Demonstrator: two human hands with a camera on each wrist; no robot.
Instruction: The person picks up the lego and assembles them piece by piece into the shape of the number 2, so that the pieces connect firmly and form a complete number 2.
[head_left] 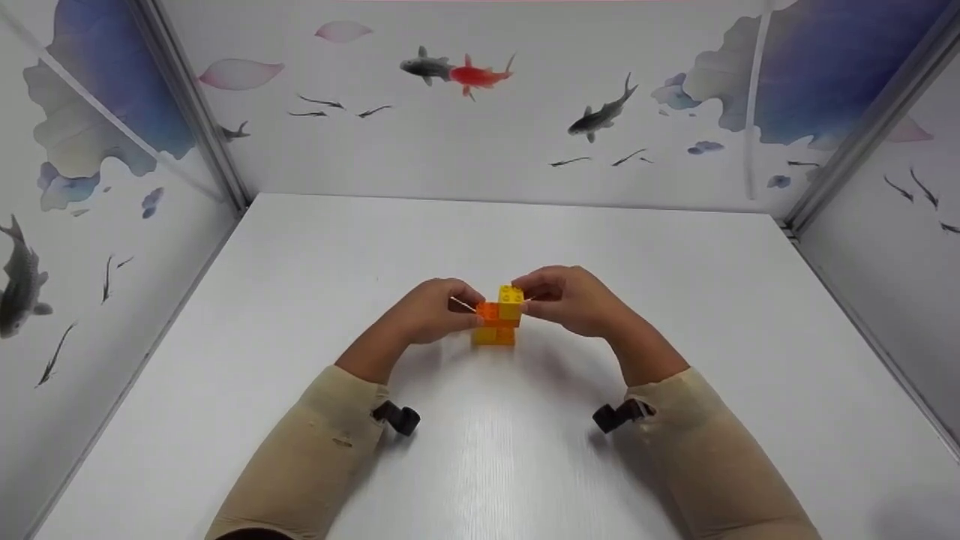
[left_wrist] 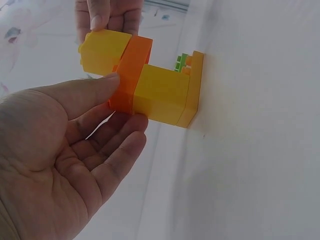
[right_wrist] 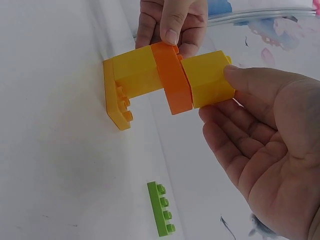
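Note:
A small tower of toy building bricks stands in the middle of the table. At its bottom lies a flat yellow-orange brick (right_wrist: 110, 95), with bare studs on one side. A yellow brick (left_wrist: 160, 95) sits on that, an orange brick (left_wrist: 134, 67) crosses over it, and another yellow brick (right_wrist: 207, 80) is on top at one end. My left hand (head_left: 435, 311) pinches the orange brick between thumb and fingers. From the other side, my right hand (head_left: 574, 300) grips the top yellow brick, thumb on its side and fingers beneath.
A narrow green brick (right_wrist: 157, 210) with a row of studs lies on the table beyond the tower; the head view does not show it. White walls (head_left: 495, 157) painted with fish border the white table (head_left: 480, 465) at the back and both sides.

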